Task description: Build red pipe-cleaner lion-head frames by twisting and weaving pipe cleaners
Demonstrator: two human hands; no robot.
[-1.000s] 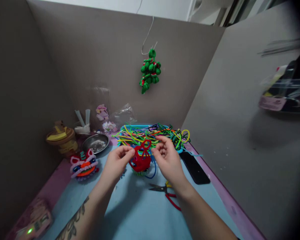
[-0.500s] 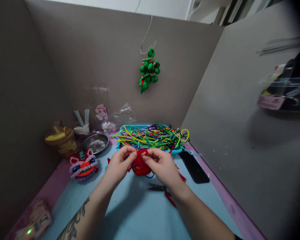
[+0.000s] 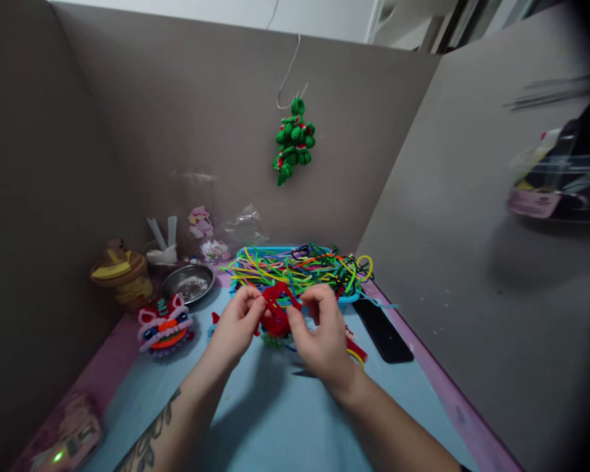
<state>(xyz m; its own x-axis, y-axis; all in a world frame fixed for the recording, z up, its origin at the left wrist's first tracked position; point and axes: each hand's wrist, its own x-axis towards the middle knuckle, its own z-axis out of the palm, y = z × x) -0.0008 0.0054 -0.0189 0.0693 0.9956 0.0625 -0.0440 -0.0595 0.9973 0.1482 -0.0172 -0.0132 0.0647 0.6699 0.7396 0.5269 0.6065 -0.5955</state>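
Between the two hands sits the red fuzzy piece (image 3: 275, 322), just off the fingertips of each: to the right of the left hand (image 3: 236, 321) and to the left of the right hand (image 3: 324, 331). The left thumb and forefinger pinch its near edge; the right thumb and forefinger close narrowly on a red strand (image 3: 293, 299), which slants from the top of the piece down to them. The body looks roundish, with no clear long axis — the strand gives the line that counts, and its lower end lies at the right hand. Greenish trim shows below the body.

Just beyond the grip is the blue tray (image 3: 345, 300), heaped with coloured stems (image 3: 299, 270), close behind the work. Below and nearer the wearer, scissors (image 3: 305, 371) point a dark blade leftward, the rest mostly hidden by the right hand. A black phone (image 3: 384, 331) lies to the right of that hand; a lion-head figure (image 3: 164, 328) stands well left of the left one — both clear of the fingers.
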